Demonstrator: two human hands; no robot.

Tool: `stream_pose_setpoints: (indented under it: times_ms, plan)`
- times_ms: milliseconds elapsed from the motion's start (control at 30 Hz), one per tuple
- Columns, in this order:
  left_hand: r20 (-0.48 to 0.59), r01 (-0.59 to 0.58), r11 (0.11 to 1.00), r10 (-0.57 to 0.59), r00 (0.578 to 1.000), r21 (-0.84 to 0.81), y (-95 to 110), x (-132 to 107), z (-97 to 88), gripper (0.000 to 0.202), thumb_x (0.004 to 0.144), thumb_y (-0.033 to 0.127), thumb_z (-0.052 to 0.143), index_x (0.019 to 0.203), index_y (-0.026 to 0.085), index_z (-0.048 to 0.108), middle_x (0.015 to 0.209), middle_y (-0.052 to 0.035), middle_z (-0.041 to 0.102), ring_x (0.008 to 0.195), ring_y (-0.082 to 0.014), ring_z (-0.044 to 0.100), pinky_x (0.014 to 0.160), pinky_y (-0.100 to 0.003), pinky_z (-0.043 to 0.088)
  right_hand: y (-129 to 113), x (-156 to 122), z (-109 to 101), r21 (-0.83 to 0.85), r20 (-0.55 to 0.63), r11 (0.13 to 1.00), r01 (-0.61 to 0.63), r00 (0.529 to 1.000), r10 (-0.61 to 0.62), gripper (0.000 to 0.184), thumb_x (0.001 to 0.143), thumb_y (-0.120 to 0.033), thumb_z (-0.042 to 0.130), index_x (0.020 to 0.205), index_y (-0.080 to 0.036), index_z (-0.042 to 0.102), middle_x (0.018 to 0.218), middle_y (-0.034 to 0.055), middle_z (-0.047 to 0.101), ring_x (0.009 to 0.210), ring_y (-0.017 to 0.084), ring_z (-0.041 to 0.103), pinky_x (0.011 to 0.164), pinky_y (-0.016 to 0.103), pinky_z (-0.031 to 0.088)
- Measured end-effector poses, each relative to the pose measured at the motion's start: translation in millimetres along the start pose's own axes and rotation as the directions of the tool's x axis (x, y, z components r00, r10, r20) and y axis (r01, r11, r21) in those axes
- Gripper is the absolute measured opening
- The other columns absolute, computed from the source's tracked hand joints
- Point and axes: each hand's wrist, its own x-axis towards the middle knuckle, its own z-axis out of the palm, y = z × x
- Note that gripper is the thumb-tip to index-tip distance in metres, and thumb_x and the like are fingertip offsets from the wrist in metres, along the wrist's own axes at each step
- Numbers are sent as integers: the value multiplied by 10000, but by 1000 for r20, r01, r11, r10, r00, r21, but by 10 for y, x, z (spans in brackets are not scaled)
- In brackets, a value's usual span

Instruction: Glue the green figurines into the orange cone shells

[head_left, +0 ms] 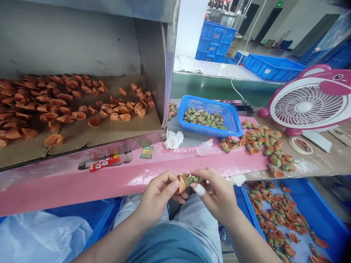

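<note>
Between both hands, over my lap, is a small painted figure (189, 179), green with a red and yellow detail, joined to an orange cone-like cup (181, 184). My left hand (160, 191) pinches the orange cup end between thumb and fingers. My right hand (215, 193) grips the green end; its thumb has a white wrap (198, 189). Ahead on the pink-covered bench stands a blue basket (210, 131) of loose green pieces (204, 117). Joined green-and-orange figures (259, 137) lie to its right. A small translucent bottle (205, 148) and a crumpled tissue (174, 140) are nearby.
At left, a metal-walled box lined with cardboard (131, 133) holds many orange cups (53, 140). A red-labelled tube (104, 162) lies before it. A pink fan (308, 102) and tape roll (301, 146) are at right. Below right is a blue crate (326, 215) of joined figures.
</note>
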Motion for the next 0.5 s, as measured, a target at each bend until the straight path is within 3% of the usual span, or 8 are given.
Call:
stream_pose_setpoints:
  times_ms: [233,500]
  plan:
    - [0,-134,982,135,991,131,18,-27,-10,176,808,230,498,651,154,516,638,15,549,609,-95,546,610,-224,477,-27,-51,-4,46,39,999,-7,999,5,280,777,-185,552,1052,-191,500,755,9,585,616,86,518,561,202,440]
    - [-53,-10,972,23,998,235,35,-22,-49,112,734,222,588,654,144,582,630,-4,603,630,-123,570,619,-238,477,-81,-47,-82,70,74,998,9,997,-14,272,764,-139,566,1032,-164,526,745,15,551,683,92,505,599,203,414]
